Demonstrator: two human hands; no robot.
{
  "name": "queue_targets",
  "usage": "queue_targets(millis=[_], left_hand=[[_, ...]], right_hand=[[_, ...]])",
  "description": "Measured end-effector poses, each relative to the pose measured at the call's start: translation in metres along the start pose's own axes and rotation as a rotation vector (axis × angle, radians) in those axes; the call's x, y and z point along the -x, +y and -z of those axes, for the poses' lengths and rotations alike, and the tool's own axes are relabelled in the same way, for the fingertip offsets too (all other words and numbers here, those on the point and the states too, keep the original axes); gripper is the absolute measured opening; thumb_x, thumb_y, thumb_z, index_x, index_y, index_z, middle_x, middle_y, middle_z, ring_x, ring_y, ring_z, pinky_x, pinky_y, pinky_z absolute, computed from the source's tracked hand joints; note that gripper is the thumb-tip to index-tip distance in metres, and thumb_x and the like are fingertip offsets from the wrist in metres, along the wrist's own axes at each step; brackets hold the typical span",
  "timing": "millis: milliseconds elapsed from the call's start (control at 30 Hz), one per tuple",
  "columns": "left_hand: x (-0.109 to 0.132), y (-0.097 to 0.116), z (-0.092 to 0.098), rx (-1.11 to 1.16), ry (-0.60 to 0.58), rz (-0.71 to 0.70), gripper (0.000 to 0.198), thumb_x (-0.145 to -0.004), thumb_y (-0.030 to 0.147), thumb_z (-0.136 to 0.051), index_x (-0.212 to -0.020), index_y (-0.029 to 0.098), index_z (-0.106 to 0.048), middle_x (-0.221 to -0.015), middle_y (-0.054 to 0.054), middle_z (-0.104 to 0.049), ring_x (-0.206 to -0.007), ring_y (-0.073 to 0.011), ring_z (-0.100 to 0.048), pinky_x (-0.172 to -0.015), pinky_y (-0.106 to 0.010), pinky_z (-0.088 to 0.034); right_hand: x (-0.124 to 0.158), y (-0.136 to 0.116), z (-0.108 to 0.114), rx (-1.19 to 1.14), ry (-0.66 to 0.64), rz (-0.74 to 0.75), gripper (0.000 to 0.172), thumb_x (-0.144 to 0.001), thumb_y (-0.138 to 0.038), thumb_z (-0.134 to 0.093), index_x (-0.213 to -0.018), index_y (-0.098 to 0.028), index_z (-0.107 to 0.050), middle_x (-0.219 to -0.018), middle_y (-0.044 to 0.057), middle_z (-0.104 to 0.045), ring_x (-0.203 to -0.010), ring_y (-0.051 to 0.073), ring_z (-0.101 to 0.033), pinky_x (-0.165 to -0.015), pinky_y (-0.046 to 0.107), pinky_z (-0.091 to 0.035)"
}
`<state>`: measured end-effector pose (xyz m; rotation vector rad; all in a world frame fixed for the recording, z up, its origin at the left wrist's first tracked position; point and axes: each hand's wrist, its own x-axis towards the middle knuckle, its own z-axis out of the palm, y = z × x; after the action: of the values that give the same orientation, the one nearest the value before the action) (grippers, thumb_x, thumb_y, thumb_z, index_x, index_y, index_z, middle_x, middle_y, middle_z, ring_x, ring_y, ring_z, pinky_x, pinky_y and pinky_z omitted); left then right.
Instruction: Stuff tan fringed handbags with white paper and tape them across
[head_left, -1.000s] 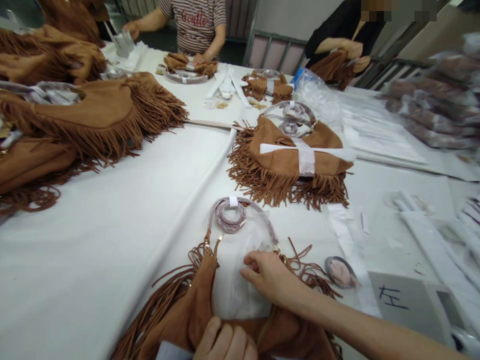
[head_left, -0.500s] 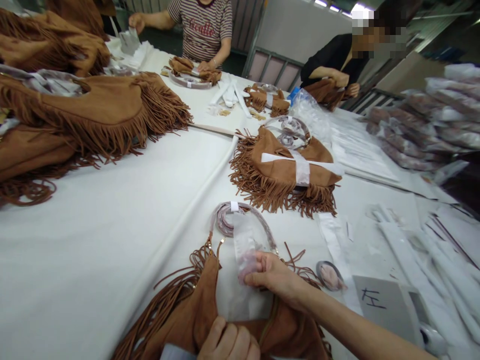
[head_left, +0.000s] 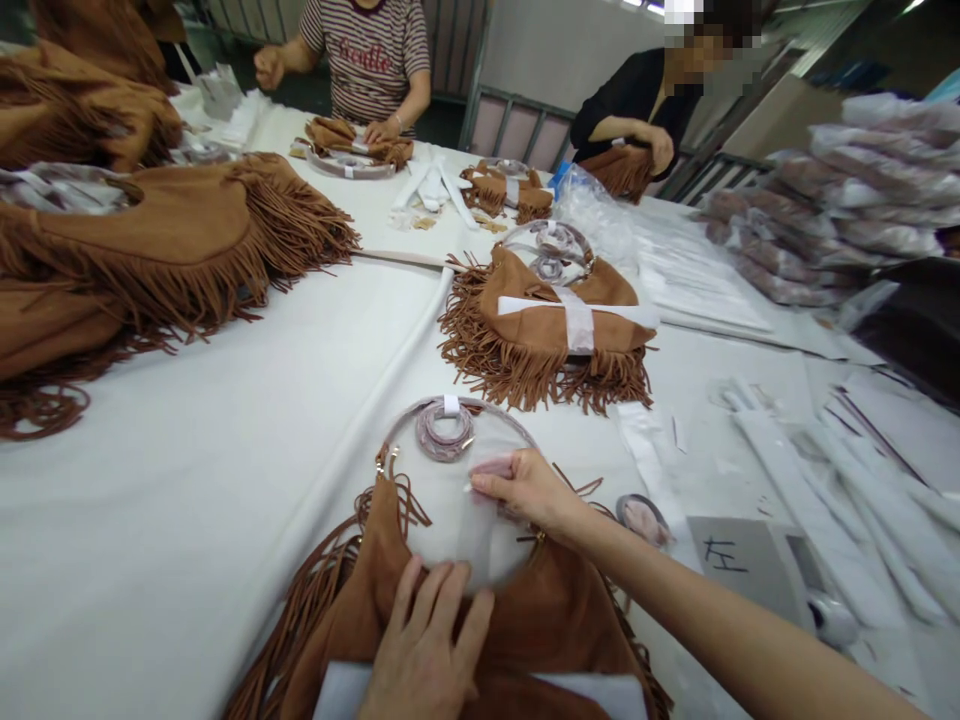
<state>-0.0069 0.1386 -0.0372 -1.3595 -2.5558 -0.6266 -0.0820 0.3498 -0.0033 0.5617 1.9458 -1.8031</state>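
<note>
A brown suede handbag [head_left: 555,620] with long fringe lies in front of me. My left hand [head_left: 427,640] rests on its upper body, fingers spread and stretched out. Above the bag's opening, my right hand [head_left: 532,490] pinches a translucent strip [head_left: 476,540] that hangs down toward the opening. White padding [head_left: 341,688] shows across the bag beneath my left hand. The wrapped handle [head_left: 495,408] arches away from me, with a coiled wrapped strap [head_left: 444,432] tagged to its top.
Another fringed bag [head_left: 562,320], banded with a strip, lies beyond mine. More bags [head_left: 187,215] are heaped at left. A tape roll [head_left: 643,520] and a marked grey box [head_left: 739,565] sit at right. Bagged goods [head_left: 847,200] are stacked behind. Two people [head_left: 367,60] work across the table.
My left hand has gone from curled fingers on the bag's edge to lying spread on it. My right hand has risen slightly with the strip. The coiled strap shows more fully.
</note>
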Motion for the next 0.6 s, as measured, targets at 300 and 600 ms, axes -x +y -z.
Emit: queue_targets(millis=[300, 600], left_hand=[[0.028, 0.000, -0.004, -0.120, -0.260, -0.053, 0.056, -0.083, 0.031, -0.057, -0.135, 0.015, -0.043, -0.143, -0.008, -0.048, -0.127, -0.0272, -0.045, -0.102, -0.049, -0.041], [0.008, -0.002, 0.014, 0.038, -0.519, 0.049, 0.064, -0.080, 0.038, -0.062, -0.138, 0.023, -0.040, -0.155, -0.011, -0.020, -0.141, -0.0349, -0.022, -0.112, -0.062, -0.026]], right_hand=[[0.005, -0.016, 0.007, 0.362, -0.032, 0.176, 0.026, -0.076, -0.037, -0.060, -0.065, -0.014, -0.066, -0.060, -0.001, -0.062, -0.056, 0.011, -0.050, -0.058, 0.023, -0.040], [-0.010, -0.028, 0.005, 0.542, 0.106, 0.212, 0.026, -0.074, -0.029, -0.063, -0.052, -0.015, -0.064, -0.051, 0.000, -0.062, -0.051, 0.012, -0.051, -0.055, 0.022, -0.040]])
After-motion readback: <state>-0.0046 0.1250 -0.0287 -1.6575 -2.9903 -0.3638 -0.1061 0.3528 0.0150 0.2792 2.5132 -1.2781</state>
